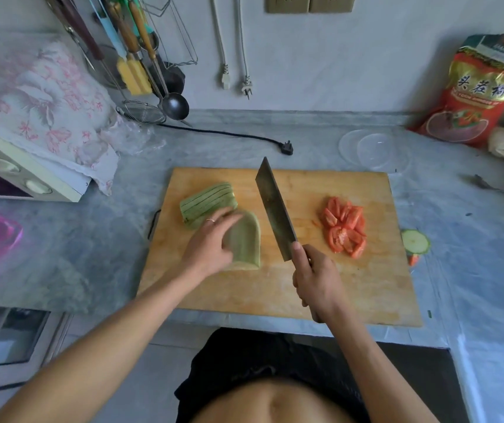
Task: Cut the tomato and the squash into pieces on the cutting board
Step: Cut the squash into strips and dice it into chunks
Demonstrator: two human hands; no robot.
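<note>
Right hand (316, 280) at lower centre, fingers clenched round the handle of a cleaver (275, 209), blade raised over the cutting board (275, 288). Left hand (211, 239), fingers straight, presses on an uncut squash half (246, 239) at frame centre-left. Sliced squash (208, 201) just behind it. Tomato pieces (345, 228) on the board's right part. Squash end slice (415, 241) on the grey counter (92, 239) right of the board. Clear lids (372, 148), black plug (286, 147) further back; red bag (476, 93) upper right, ladle (175, 105) on the wall.

On the cutting board (275, 288): sliced squash (206, 201) far left, squash half (246, 239) just before it, cleaver (275, 209) between, tomato pieces (345, 230) right. Off the board's right edge, on the counter (473, 224): a squash round (415, 241).
</note>
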